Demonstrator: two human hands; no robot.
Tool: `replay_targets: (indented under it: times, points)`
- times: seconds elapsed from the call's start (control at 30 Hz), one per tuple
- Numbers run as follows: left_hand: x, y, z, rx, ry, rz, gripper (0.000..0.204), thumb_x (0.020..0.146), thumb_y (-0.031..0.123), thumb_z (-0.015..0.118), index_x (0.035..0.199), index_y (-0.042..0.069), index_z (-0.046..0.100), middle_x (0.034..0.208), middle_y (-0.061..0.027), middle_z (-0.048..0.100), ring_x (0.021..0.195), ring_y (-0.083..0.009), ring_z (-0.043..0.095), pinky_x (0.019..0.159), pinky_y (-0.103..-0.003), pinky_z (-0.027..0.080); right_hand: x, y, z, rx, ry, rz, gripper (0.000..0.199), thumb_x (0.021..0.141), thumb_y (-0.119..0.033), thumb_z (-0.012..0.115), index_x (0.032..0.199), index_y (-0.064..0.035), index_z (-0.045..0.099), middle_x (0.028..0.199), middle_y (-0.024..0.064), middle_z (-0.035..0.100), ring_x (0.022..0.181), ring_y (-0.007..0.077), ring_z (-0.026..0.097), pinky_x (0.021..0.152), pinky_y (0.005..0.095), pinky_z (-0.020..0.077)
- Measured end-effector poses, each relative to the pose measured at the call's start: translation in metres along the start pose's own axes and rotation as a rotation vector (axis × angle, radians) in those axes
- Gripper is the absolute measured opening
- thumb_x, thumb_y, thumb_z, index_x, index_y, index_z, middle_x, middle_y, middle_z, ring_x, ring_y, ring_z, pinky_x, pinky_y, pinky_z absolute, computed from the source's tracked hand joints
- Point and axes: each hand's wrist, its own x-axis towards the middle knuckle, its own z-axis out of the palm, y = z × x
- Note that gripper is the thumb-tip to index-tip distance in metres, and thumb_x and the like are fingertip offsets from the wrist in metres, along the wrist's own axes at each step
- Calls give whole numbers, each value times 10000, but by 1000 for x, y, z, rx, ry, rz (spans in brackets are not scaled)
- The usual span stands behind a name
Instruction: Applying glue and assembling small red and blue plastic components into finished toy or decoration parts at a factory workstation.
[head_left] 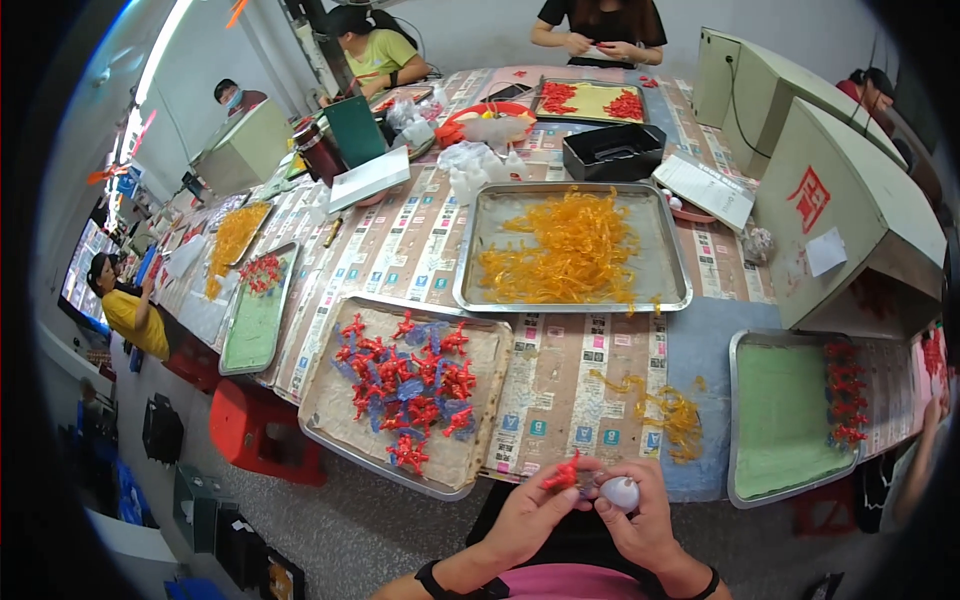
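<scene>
At the table's near edge, my left hand (528, 518) is closed on a small red plastic figure (566, 474), pinched by its fingers. Close beside it, my right hand (648, 515) curls around a smooth, white, rounded piece (620, 492). The fingertips of both hands nearly meet, and a small purplish bit between them is partly hidden. To the left lies a paper-lined tray (335, 425) of red figures (395, 375) mixed with translucent blue-purple pieces (411, 388). Loose translucent yellow strips (682, 425) lie on the table just beyond my right hand.
A metal tray (662, 255) heaped with yellow strips (575, 245) stands ahead. At right, a green-lined tray (780, 420) carries a row of red figures. Beige metal cabinets (850, 190) rise behind it. A red stool (250, 435) is at lower left; several people sit around.
</scene>
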Motion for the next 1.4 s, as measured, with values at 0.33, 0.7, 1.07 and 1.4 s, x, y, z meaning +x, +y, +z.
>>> replay_targets:
  times: [0.33,0.7,1.07,1.4]
  points:
    - [3,14,-12,-195,-98,-16,506,936,53,523,1397,9,318,1374,-155,410,1129,-199,537,963,-341,456,-9,7,-36,59,-25,50,534,723,-181,804,1175,-18,571,983,115,609,875,221,583,754,306,461]
    - [4,6,-14,9,-113,61,456,924,125,575,1328,3,402,1381,-226,418,1141,-282,561,963,-383,477,-20,-2,-43,394,209,181,559,644,-130,874,1044,-23,499,901,87,609,834,137,601,728,262,487]
    - [5,10,-1,34,-92,63,498,914,214,604,1317,-27,437,1312,-131,474,1179,-260,526,1010,-382,429,-20,-6,-43,100,241,-74,375,635,-160,872,888,-40,622,861,63,579,749,161,549,670,276,437]
    - [2,7,-4,158,-20,91,478,896,198,636,1285,-33,484,1329,-97,457,1225,-186,452,1067,-344,314,-23,-5,-42,-2,247,-111,391,641,-215,864,916,-43,646,779,51,609,714,181,537,634,293,417]
